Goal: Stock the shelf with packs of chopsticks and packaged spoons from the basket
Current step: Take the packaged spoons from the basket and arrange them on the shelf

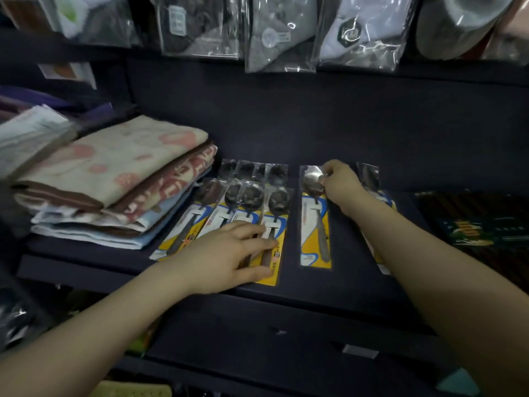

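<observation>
A dark shelf [357, 133] carries the goods. Near its left edge lies a stack of folded towels [114, 184]. Just right of the towels, along the front edge, a fan of spoon packs [249, 207] on yellow cards lies flat, overlapping one another, with a second row of packs [254, 169] behind them toward the back of the shelf.

The left hand [226, 256] rests palm down on the lower ends of the fanned packs, fingers spread and lightly curled, the thumb along the front edge of the rightmost card. It presses on them; whether it grips any one cannot be told.

A little apart to the right, a single spoon pack [315, 224] lies straight, its handle end toward the front edge and its bowl toward the back. The right hand [340, 184] reaches over it with fingers closed in a pinch at the top of this pack, beside the shiny bowl.

Another spoon pack [372, 181] lies under the right forearm, mostly hidden. Near the right edge of the shelf sits a dark pack [481, 222] with striped printing; its contents are too dim to tell.

Above the shelf hang clear bags [280, 32] of cloth goods.
</observation>
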### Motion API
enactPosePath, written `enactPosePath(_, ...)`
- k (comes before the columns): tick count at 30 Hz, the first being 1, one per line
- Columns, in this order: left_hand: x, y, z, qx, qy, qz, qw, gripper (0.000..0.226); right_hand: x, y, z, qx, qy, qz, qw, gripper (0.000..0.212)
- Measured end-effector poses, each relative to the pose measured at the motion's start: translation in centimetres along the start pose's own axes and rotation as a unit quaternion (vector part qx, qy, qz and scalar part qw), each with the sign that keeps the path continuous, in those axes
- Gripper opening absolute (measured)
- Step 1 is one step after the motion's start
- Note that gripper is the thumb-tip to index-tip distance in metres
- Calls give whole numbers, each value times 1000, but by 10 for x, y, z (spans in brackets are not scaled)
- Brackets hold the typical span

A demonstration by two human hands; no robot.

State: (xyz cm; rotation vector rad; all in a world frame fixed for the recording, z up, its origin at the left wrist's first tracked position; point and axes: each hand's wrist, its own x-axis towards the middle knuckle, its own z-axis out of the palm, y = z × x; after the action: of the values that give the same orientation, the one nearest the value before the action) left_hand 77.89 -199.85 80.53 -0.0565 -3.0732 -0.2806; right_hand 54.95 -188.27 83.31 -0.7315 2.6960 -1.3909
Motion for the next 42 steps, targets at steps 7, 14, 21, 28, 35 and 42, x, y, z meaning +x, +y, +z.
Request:
enactPosePath(7, 42, -8, -27, -26, 63, 22, 997, 56, 30, 15, -2, -68, 19, 39, 997, 22)
enactPosePath(14, 146, -39, -51, 18, -33, -1, 999, 43, 51, 10, 6, -43, 1, -3, 999, 21)
enactPosePath(21, 160, -46, -44, -63, -75, -4, 995, 21, 65, 12, 11, 4, -62, 16, 998, 16)
enactPosePath(28, 149, -59, -47, -176, -14, -7, 984, 13, 74, 6, 40, 1, -86, 58, 995, 19)
enactPosePath(35, 151, -53, -40, -135, -9, -21, 991, 26, 72, 7, 53, -78, -56, 44, 994, 19)
enactPosePath(42, 79, -37, -54, -9, 102, 5, 995, 49, 6, -21, 13, -215, -142, -195, 946, 58)
